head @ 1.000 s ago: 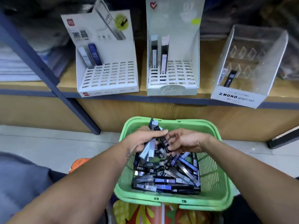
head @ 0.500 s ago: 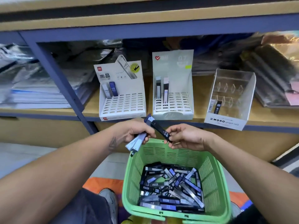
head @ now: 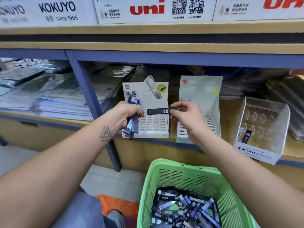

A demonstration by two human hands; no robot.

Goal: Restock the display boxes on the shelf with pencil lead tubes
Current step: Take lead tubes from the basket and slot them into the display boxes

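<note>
My left hand (head: 128, 115) grips a bundle of lead tubes (head: 132, 124) in front of the left white display box (head: 153, 129) on the shelf. My right hand (head: 184, 115) pinches one black HB 0.5 lead tube (head: 158, 111) by its right end, level, over that box's slotted grid. The pale green display box (head: 199, 96) stands just right of it, partly behind my right hand. A clear MONO display box (head: 261, 130) holding one black tube (head: 246, 135) sits further right. Below, a green basket (head: 185, 176) holds several loose lead tubes (head: 185, 209).
A blue shelf upright (head: 89, 96) stands left of the boxes. Stacks of wrapped paper goods (head: 49, 96) lie on the shelf to the left and behind the boxes. White KOKUYO and uni cartons (head: 146, 9) sit on the shelf above. My knee and shoe (head: 115, 218) are below left.
Both hands have risen from the basket up to the shelf. The right hand has pulled one black tube clear of the left hand's bundle and holds it over the left box.
</note>
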